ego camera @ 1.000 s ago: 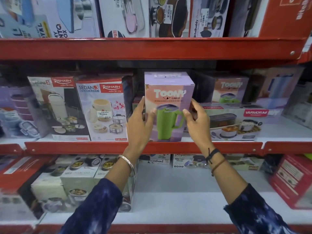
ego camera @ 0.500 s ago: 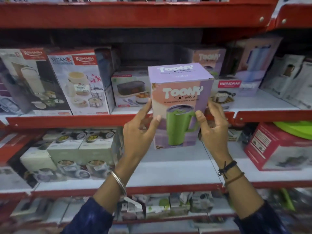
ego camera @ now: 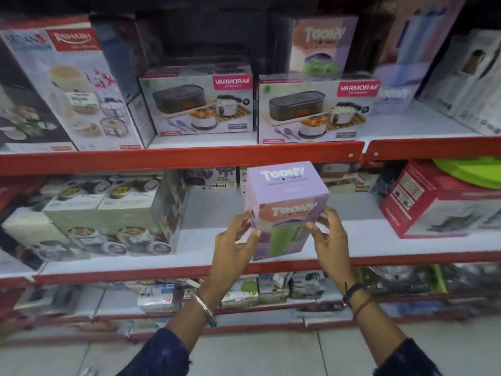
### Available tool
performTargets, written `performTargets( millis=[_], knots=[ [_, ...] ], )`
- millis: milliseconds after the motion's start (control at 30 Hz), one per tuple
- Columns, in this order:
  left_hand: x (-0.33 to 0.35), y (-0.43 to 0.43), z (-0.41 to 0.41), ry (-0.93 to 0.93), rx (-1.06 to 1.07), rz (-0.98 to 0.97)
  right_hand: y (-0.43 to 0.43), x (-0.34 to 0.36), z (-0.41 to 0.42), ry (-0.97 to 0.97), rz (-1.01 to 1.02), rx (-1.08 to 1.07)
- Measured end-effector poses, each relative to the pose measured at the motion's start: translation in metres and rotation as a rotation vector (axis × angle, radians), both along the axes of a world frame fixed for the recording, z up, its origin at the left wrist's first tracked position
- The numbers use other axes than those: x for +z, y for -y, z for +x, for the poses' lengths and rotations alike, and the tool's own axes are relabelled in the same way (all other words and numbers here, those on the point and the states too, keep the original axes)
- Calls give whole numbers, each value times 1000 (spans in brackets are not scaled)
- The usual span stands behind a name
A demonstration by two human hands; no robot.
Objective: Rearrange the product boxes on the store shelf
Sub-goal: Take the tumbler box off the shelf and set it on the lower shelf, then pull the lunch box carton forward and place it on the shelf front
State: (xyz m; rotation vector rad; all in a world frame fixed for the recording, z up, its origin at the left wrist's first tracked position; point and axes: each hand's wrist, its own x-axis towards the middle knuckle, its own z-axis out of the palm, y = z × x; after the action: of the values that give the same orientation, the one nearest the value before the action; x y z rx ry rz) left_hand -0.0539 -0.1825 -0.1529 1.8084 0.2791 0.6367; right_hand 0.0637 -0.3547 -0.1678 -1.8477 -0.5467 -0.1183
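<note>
Toony tumbler box [ego camera: 287, 210] was a tall lilac carton with the white brand name printed on its top and front, a peach band below the name, and a green handled tumbler pictured on the front panel. It was held off the shelving, tilted with its top toward the camera, in front of the middle shelf [ego camera: 173, 272]. Both hands were clamped on it: the left hand [ego camera: 233, 245] on its left edge, the right hand [ego camera: 329, 240] on its right.
</note>
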Motion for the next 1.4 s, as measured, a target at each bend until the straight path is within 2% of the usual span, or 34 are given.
performTargets(
  millis=[300,567,700,833,933,1000,1067,1167,1300,1400],
  knots=[
    [-53,-11,50,-153,13,-45,-24,-51,32,-114,-66,20],
    [-82,-26,72,-255,7,78,-36,-74,57,-111,-148,4],
    [-79,-22,66,-218,14,149,-28,-71,57,-110,-166,20],
    [-37,-11,60,44,191,335,-12,-36,57,-27,24,-15],
    [15,-10,73,261,203,527,-7,22,71,97,198,-73],
    [50,-15,90,321,206,557,-5,64,88,177,280,-127],
    [84,-20,108,322,247,488,-4,100,109,234,334,-180],
    [119,-28,135,210,296,422,-4,136,138,265,332,-236],
    [131,-36,161,1,264,374,-5,141,173,149,121,-235],
    [128,-37,168,-7,279,333,-6,135,183,91,31,-229]
  ],
)
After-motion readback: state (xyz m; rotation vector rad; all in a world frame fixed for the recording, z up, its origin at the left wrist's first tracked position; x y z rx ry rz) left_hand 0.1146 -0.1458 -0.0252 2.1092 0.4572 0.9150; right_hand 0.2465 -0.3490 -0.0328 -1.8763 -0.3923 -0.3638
